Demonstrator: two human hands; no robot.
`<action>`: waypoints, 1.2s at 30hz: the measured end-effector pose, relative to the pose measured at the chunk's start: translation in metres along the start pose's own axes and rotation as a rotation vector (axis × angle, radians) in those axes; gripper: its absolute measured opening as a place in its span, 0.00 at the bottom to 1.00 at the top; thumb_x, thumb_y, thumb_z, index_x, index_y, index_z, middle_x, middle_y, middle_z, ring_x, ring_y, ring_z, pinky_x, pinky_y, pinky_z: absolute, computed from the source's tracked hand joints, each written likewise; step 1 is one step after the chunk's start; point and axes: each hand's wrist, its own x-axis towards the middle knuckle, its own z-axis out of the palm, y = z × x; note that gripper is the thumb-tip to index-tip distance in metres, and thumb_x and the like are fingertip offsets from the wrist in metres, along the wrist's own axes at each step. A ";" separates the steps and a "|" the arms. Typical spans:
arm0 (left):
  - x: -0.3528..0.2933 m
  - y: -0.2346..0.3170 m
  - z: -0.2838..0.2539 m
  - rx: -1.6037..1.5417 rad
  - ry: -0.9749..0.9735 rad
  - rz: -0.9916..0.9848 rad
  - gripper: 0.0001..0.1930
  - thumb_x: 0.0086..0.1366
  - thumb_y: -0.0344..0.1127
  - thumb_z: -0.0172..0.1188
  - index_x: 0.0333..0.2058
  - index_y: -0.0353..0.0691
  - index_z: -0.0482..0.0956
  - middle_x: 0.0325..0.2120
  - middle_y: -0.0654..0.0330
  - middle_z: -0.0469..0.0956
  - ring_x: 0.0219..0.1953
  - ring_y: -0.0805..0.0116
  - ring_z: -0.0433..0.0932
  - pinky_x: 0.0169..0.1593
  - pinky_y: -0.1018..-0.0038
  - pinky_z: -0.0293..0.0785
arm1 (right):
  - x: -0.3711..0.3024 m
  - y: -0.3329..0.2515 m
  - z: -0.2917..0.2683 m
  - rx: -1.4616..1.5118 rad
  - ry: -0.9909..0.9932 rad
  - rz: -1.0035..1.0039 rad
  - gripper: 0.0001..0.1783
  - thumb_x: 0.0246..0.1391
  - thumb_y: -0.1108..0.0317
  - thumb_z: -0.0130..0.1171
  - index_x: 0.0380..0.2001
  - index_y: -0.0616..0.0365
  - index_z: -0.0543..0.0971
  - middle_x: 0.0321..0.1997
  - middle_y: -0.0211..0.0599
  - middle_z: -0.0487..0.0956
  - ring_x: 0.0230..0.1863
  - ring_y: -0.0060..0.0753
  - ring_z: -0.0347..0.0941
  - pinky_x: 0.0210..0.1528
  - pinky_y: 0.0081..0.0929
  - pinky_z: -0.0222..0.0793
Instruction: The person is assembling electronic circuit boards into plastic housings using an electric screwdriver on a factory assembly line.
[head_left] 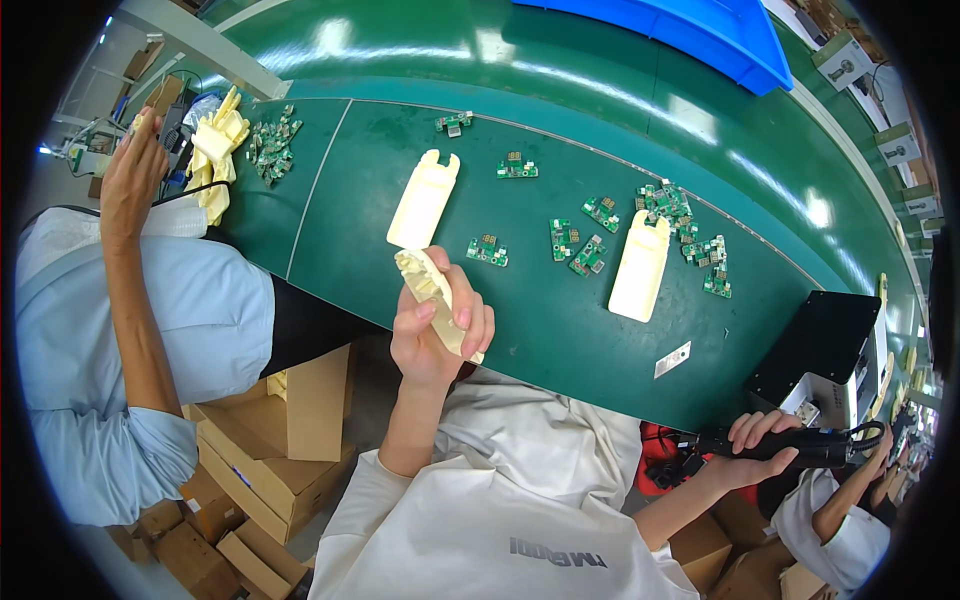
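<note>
My left hand [432, 340] is closed around a cream plastic shell [428, 282], tilted so that its ribbed inner side shows, at the table's near edge. At the right, my right hand [755, 450] grips a black cylindrical electric screwdriver [822, 447] with a cord at its far end. Its tip is too dark to make out. Two more cream shells lie flat on the green table: one shell [424, 200] just beyond my left hand, another shell [640, 268] farther right. Small green circuit boards [488, 250] are scattered around them, several heaped beside the right-hand shell.
A black box-shaped device [815, 345] stands at the table's right end. A white label strip [672, 360] lies nearby. At the left, a co-worker's hand [135, 175] is raised near piled cream parts [218, 140]. A blue bin [690, 35] sits at the back; cardboard boxes [265, 470] stand below.
</note>
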 end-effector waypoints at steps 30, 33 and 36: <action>-0.526 -0.055 -0.112 0.995 1.848 0.176 0.14 0.69 0.37 0.54 0.48 0.35 0.68 0.27 0.59 0.78 0.22 0.71 0.77 0.26 0.74 0.76 | 0.004 -0.006 0.028 0.275 -0.542 0.219 0.27 0.54 0.41 0.57 0.31 0.55 0.66 0.18 0.26 0.58 0.14 0.19 0.54 0.19 0.17 0.52; -0.659 -0.062 -0.105 0.827 2.203 0.084 0.20 0.63 0.34 0.57 0.52 0.36 0.68 0.30 0.56 0.78 0.28 0.68 0.79 0.31 0.67 0.79 | 0.001 -0.011 0.031 0.271 -0.574 0.202 0.26 0.55 0.42 0.57 0.31 0.55 0.66 0.18 0.26 0.58 0.14 0.19 0.54 0.19 0.18 0.52; -0.762 -0.041 -0.097 1.039 2.691 -0.329 0.32 0.53 0.43 0.66 0.51 0.29 0.68 0.42 0.45 0.78 0.42 0.49 0.80 0.47 0.59 0.76 | 0.002 -0.003 0.024 0.311 -0.584 0.265 0.26 0.56 0.41 0.56 0.31 0.55 0.66 0.18 0.26 0.58 0.14 0.19 0.53 0.20 0.18 0.53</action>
